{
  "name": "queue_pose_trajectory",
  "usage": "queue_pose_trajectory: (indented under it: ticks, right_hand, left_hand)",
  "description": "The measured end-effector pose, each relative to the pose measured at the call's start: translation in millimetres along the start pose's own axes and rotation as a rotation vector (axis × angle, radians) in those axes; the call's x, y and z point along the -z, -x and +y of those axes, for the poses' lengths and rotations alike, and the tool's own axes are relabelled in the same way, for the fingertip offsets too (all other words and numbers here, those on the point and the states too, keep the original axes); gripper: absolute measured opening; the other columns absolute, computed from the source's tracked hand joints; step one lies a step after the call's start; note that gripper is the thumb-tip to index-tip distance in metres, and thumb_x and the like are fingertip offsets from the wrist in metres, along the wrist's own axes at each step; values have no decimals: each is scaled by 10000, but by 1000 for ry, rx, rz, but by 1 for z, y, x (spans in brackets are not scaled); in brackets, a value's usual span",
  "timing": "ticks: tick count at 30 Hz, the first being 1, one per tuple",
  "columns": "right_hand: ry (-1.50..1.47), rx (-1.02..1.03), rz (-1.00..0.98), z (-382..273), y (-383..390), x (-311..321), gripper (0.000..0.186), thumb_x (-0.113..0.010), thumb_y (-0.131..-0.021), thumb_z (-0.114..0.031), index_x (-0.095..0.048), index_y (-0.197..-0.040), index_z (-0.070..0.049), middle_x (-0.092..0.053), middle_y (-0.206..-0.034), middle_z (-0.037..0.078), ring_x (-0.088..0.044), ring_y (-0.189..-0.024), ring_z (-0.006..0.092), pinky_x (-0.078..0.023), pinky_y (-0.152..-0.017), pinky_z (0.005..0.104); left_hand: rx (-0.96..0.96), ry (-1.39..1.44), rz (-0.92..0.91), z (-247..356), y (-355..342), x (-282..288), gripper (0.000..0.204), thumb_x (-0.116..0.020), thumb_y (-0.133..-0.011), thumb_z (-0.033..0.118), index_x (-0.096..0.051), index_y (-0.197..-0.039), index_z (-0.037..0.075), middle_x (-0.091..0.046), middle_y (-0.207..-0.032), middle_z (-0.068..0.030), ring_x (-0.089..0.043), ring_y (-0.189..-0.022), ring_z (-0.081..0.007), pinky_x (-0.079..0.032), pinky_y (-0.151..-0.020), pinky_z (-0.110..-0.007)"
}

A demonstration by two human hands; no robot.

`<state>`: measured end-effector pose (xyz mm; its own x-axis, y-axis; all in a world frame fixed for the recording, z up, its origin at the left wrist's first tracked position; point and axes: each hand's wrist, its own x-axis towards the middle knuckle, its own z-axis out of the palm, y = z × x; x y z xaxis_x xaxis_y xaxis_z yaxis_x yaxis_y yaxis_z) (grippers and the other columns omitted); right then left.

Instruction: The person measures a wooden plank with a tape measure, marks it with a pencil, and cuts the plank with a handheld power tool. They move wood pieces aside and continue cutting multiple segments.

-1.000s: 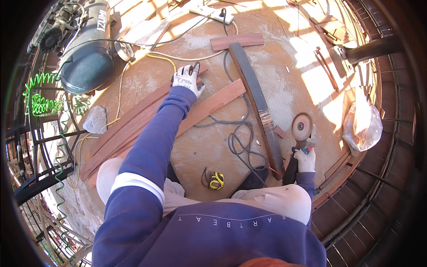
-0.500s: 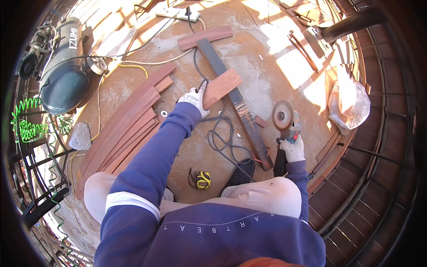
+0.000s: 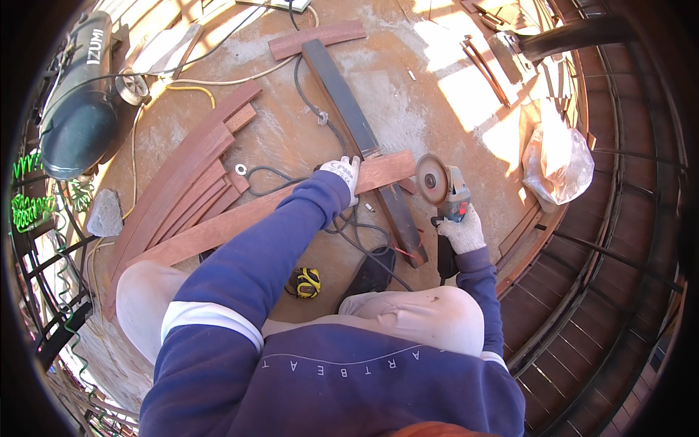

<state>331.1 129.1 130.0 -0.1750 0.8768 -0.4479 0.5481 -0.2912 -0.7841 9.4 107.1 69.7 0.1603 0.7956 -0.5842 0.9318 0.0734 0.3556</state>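
Observation:
My left hand (image 3: 342, 176), in a white work glove, is closed on a long reddish-brown wooden plank (image 3: 386, 170). The plank slants across a dark beam (image 3: 338, 91) on the floor, and its far end overhangs the beam's right side. My right hand (image 3: 464, 231), also gloved, grips an angle grinder (image 3: 456, 195) by its body. Its round disc (image 3: 432, 180) stands right by the plank's end; whether they touch, I cannot tell. A small wood offcut shows partly behind the plank's end. The grinder's dark rear part points toward my knee.
More curved planks (image 3: 178, 171) lie stacked at the left. A yellow-and-black tape measure (image 3: 305, 282) and looped dark cable (image 3: 364, 237) are near my feet. An air compressor tank (image 3: 79, 102) and a stone (image 3: 106, 214) sit left, a clear plastic bag (image 3: 557, 164) right.
My left hand has brought the plank nearer to me along the beam, and more of its length shows. The plank's end and the grinder's disc are closer together. The whole view has shifted slightly.

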Motion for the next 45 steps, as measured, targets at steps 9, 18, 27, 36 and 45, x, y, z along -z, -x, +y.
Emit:
queue_pose_trajectory:
  ticks: [9,18,27,36,45]
  right_hand:
    - [164,-32,-53,2,-13,4,546,-803,-658,-87,-600,-1158,-4,-694,-999,87,-652,-898,157,-540,-824,328]
    - [122,-38,-98,14,-23,11,546,-799,-668,-99,-612,-1171,-1,-708,-1022,103,-666,-914,175,-542,-841,337]
    - [91,-44,-132,14,-25,9,551,-797,-672,-81,-614,-1186,-8,-710,-1031,85,-660,-923,161,-539,-845,330]
    - [128,-71,-147,13,-27,10,573,-749,-670,-17,-597,-1223,-8,-690,-1059,68,-653,-935,149,-548,-846,321]
    - [184,-64,-147,7,-29,8,574,-787,-663,-71,-610,-1207,-26,-700,-1014,64,-647,-889,149,-539,-834,315]
  left_hand:
    - [-2,78,62,6,-3,-1,894,-792,-774,461,-423,-1459,22,-593,-1291,-201,-642,-1148,-344,-529,-981,-430]
    - [-17,92,105,1,-3,-6,886,-783,-782,462,-427,-1465,24,-596,-1279,-191,-646,-1134,-339,-528,-975,-423]
    - [-19,104,111,1,-4,-7,874,-780,-781,459,-434,-1458,28,-592,-1273,-191,-645,-1130,-338,-524,-977,-421]
    - [-12,94,78,2,-4,-5,862,-772,-792,467,-434,-1460,39,-582,-1283,-183,-640,-1143,-331,-518,-986,-417]
    - [-12,78,68,2,-5,-5,861,-757,-804,481,-428,-1467,43,-579,-1282,-180,-634,-1148,-329,-517,-988,-417]
